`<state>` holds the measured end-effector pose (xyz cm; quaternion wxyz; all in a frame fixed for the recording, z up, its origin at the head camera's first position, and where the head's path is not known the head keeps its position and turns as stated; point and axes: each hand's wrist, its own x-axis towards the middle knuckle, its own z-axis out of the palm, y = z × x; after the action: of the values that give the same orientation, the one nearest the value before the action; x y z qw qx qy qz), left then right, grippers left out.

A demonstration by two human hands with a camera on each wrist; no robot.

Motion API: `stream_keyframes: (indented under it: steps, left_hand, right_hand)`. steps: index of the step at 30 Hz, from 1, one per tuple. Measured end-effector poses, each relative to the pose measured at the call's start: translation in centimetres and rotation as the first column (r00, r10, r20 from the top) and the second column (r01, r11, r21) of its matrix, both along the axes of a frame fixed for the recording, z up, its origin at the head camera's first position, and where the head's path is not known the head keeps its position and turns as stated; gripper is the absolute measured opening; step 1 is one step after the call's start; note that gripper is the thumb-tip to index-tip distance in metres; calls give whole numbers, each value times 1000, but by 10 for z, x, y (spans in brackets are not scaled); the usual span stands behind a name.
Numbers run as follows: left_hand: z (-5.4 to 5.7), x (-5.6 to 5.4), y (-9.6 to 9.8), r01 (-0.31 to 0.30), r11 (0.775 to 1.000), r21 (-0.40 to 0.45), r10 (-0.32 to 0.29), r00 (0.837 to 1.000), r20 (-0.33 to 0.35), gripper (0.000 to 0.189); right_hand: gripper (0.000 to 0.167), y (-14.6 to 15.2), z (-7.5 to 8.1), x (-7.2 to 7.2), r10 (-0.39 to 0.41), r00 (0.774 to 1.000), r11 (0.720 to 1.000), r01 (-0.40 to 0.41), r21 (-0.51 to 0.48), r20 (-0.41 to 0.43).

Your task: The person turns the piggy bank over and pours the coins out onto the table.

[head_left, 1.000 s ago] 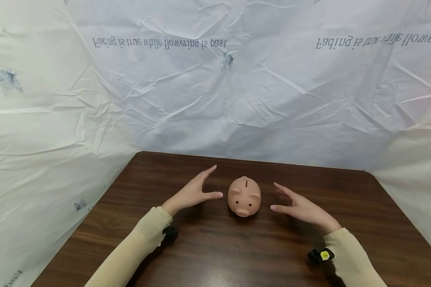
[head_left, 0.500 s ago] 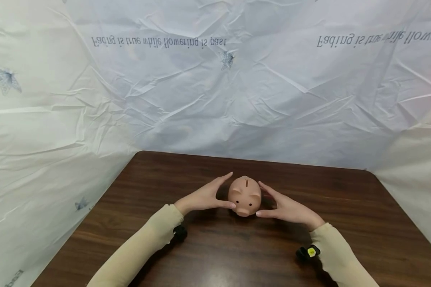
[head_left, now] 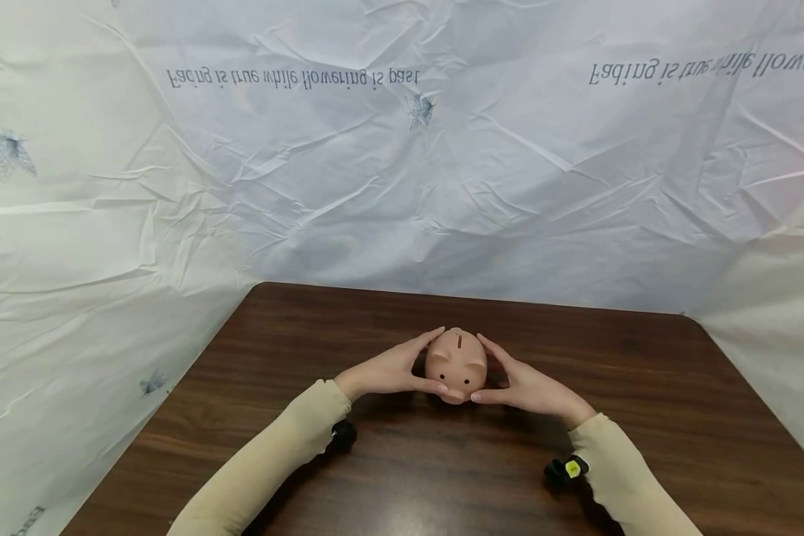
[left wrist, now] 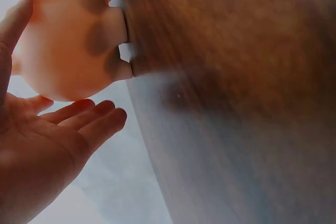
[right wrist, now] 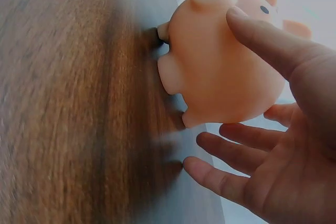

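Note:
A pink piggy bank [head_left: 456,362] with a coin slot on its back stands on the dark wooden table [head_left: 415,461], snout toward me. My left hand [head_left: 390,371] grips its left side, thumb beside the snout and fingers at the rear. From the other side my right hand [head_left: 536,387] holds it the same way, with the thumb on the face. In the left wrist view, the short feet of the piggy bank [left wrist: 63,45] are right at the tabletop. The right wrist view shows lower fingers [right wrist: 215,177] spread below the piggy bank's body [right wrist: 226,72].
White wrinkled sheeting [head_left: 375,186] with printed lettering and flower-like motifs hangs behind the table and along both sides. Black wrist devices [head_left: 566,470] sit at the cuffs of the cream sleeves [head_left: 271,447].
Both hands have moved inward from either side and closed on the piggy bank, which has stayed in place. The thumbs now rest by its snout.

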<state>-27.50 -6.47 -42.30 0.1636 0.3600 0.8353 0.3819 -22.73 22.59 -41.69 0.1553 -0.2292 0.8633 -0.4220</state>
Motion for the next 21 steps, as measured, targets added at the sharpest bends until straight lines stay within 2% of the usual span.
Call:
stream_keyframes:
  steps: [13, 16, 21]
  left_hand:
    - [2, 0, -2, 14, 1000, 1, -14, 1000, -26, 100]
    - [4, -2, -3, 17, 1000, 3, -17, 999, -50, 100]
    - [16, -6, -1, 18, 1000, 23, -15, 995, -96, 100]
  right_hand:
    - [98, -5, -1, -3, 31, 999, 999, -31, -15, -25]
    - [99, -5, 1, -3, 13, 999, 1000, -12, 7, -41]
    - [100, -3, 11, -4, -21, 997, 999, 23, 25, -77]
